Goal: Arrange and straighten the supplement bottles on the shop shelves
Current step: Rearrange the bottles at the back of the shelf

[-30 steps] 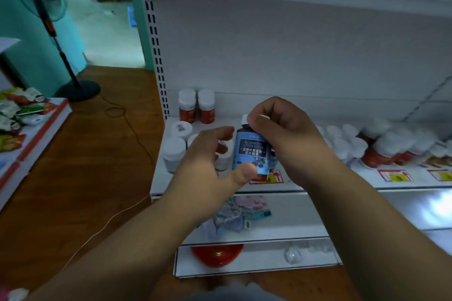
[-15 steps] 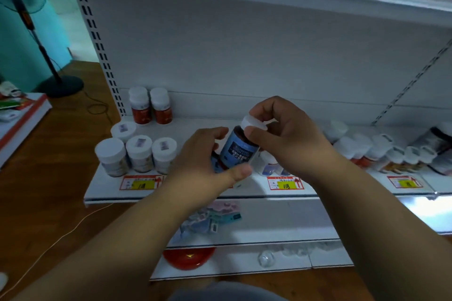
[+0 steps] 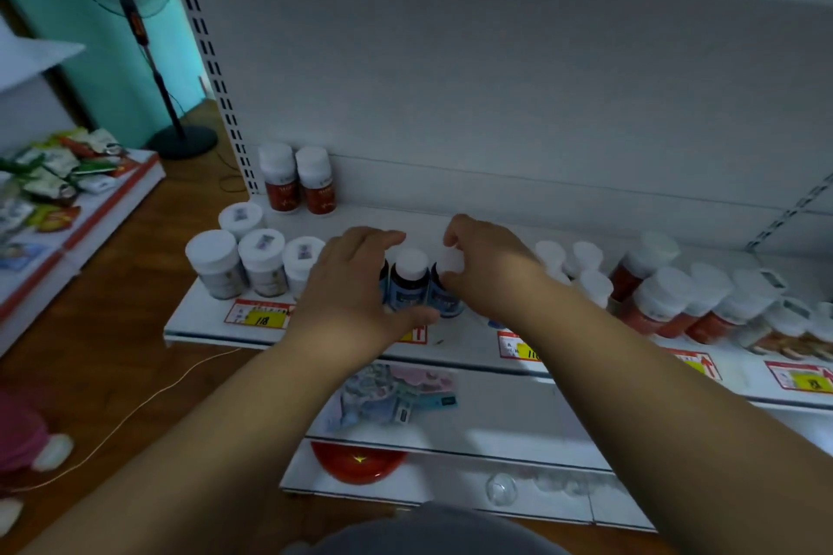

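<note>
Fingers of your left hand curve round the blue-labelled bottles at frame centre on the shelf; your right hand pinches the right bottle's cap. Step: squaring this cluster. Next, likely nudge labels forward and release without tipping any.

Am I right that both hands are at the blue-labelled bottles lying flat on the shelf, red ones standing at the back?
Not quite: the head view shows the blue-labelled bottles standing upright between the left hand and right hand. The red ones do stand at the back.
</note>
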Demonstrator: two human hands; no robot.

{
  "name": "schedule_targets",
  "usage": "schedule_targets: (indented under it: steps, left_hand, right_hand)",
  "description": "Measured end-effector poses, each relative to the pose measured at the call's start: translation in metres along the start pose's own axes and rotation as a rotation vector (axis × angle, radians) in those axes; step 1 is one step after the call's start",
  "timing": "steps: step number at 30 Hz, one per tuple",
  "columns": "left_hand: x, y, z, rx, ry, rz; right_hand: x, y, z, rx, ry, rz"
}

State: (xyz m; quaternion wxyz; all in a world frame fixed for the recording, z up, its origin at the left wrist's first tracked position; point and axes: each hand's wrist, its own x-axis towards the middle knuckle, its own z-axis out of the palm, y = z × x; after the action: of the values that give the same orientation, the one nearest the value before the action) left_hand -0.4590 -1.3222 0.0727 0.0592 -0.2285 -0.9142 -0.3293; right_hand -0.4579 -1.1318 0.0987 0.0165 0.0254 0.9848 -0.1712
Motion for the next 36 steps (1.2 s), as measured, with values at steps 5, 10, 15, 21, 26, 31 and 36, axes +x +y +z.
schedule_targets:
  steps: [5,10,15,21,26,31,36]
  left_hand:
    - [-0.004,-0.005,0.004,0.006,-0.015,0.014]
    - [-0.005,-0.008,0.005,-0.016,-0.016,0.019]
    - [-0.001,-0.009,0.003,-0.005,-0.009,0.011]
    - [0.001,-0.019,-0.011,-0.014,0.068,-0.061]
    - [-0.005,-0.042,-0.037,0.032,0.234,-0.136]
    - [0.002,-0.076,-0.075,0.029,0.255,-0.104]
    - [0.023,-0.118,-0.104,0.004,0.191,-0.032]
  right_hand:
    - [0.014,0.003,0.006,-0.014,-0.074,0.062]
    - [0.017,0.005,0.011,0.021,-0.089,0.088]
    - [0.015,0.003,0.007,0.010,-0.042,0.024]
    - [0.012,-0.027,-0.009,0.114,0.210,-0.268]
    - [0.015,-0.076,-0.011,0.201,0.270,-0.449]
    - [0.040,-0.131,-0.002,0.297,0.257,-0.466]
    - [0.101,-0.153,0.024,0.189,0.294,-0.306]
